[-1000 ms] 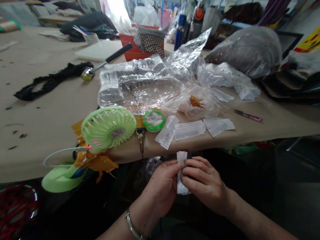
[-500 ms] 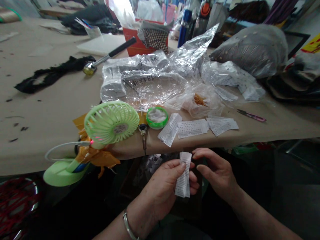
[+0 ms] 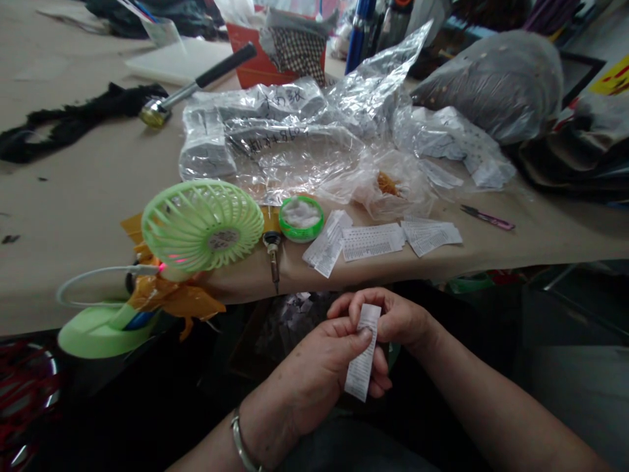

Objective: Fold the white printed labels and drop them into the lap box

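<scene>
The tabletop point(image 3: 98, 151) spreads beyond the fingers, with the green fan point(image 3: 202, 226) left of them. Nearer, fanned printed slips point(image 3: 373, 241) lie just past the fingertips. The left hand point(image 3: 319, 367) pinches a narrow paper strip point(image 3: 362, 354) between thumb and fingers; the right hand's point(image 3: 393, 318) curled fingers meet its upper end, though whether they grip it I cannot tell.
</scene>
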{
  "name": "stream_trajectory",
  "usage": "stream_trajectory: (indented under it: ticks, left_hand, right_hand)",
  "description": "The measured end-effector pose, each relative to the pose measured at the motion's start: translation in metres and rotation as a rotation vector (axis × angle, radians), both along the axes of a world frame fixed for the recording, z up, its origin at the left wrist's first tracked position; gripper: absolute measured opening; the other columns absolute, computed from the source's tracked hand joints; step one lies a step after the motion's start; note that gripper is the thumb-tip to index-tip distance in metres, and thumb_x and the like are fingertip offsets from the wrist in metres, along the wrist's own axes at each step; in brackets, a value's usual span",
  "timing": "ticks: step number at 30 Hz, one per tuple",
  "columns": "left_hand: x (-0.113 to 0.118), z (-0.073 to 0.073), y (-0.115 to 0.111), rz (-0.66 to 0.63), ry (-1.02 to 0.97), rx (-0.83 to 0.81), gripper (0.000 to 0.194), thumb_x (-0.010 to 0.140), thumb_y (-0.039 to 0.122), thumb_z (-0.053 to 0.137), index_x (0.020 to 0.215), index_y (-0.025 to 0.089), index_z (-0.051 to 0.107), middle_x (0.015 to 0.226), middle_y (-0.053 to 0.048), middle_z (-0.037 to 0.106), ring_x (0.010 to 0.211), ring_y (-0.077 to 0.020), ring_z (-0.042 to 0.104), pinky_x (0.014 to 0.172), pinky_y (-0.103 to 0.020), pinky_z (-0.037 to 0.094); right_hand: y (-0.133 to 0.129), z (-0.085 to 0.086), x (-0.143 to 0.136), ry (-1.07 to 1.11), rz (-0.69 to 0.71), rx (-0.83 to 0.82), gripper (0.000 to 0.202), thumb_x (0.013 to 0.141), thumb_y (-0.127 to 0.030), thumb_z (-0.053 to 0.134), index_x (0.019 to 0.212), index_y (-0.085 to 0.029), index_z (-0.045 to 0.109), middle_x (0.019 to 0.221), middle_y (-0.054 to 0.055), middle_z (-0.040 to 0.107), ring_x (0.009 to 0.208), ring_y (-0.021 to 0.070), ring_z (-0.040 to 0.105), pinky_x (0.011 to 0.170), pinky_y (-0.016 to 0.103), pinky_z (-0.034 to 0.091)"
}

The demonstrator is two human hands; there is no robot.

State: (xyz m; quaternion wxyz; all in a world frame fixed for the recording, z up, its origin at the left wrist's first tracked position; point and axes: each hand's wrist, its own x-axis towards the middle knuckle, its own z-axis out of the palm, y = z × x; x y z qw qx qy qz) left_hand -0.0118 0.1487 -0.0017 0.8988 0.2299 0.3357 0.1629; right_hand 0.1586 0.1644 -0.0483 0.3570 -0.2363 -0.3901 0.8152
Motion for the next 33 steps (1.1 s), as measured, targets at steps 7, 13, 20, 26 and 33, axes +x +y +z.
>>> stream_trajectory:
  ticks: [7,13,20,26,33]
  left_hand:
    - [-0.004,-0.004,0.003,0.042,0.001,0.031,0.024,0.084,0.034,0.056,0.078,0.011,0.061,0.065,-0.004,0.06,0.053,-0.0115,0.059,0.055,-0.022,0.047]
    - [-0.008,-0.006,0.004,0.108,0.034,0.023,0.022,0.079,0.033,0.063,0.08,0.012,0.062,0.064,-0.003,0.06,0.053,-0.0119,0.059,0.054,-0.022,0.047]
    - [-0.011,-0.005,0.003,0.147,0.064,0.024,0.021,0.077,0.034,0.065,0.077,0.013,0.061,0.061,-0.002,0.059,0.051,-0.0116,0.057,0.052,-0.022,0.045]
    - [-0.02,-0.008,0.0,0.203,0.114,0.084,0.024,0.079,0.038,0.062,0.083,0.014,0.062,0.062,-0.001,0.059,0.051,-0.0113,0.055,0.053,-0.023,0.043]
    - [-0.032,-0.005,-0.002,0.246,0.227,0.208,0.025,0.082,0.037,0.057,0.07,0.015,0.06,0.059,-0.002,0.059,0.052,-0.0115,0.053,0.054,-0.022,0.039]
  right_hand:
    - [-0.013,0.017,-0.001,-0.391,-0.213,0.265,0.042,0.078,-0.037,0.068,0.116,-0.022,0.059,0.11,0.007,0.062,0.09,0.0164,0.063,0.077,0.028,0.053]
    - [-0.025,0.035,-0.009,-0.999,-0.446,0.931,0.036,0.088,-0.027,0.055,0.123,-0.019,0.054,0.119,0.011,0.057,0.111,0.0209,0.056,0.094,0.034,0.048]
    - [-0.027,0.031,-0.017,-1.005,-0.508,0.892,0.036,0.088,-0.027,0.055,0.123,-0.019,0.054,0.116,0.01,0.061,0.106,0.0212,0.06,0.091,0.035,0.051]
    - [-0.023,0.031,-0.033,-0.7,-0.57,0.331,0.017,0.084,-0.033,0.06,0.094,-0.019,0.061,0.077,0.0,0.065,0.065,0.0108,0.061,0.059,0.02,0.052]
    - [-0.01,0.029,-0.052,-0.607,-0.493,0.164,0.017,0.078,-0.032,0.065,0.075,-0.016,0.061,0.065,-0.002,0.06,0.057,0.0081,0.054,0.056,0.019,0.046]
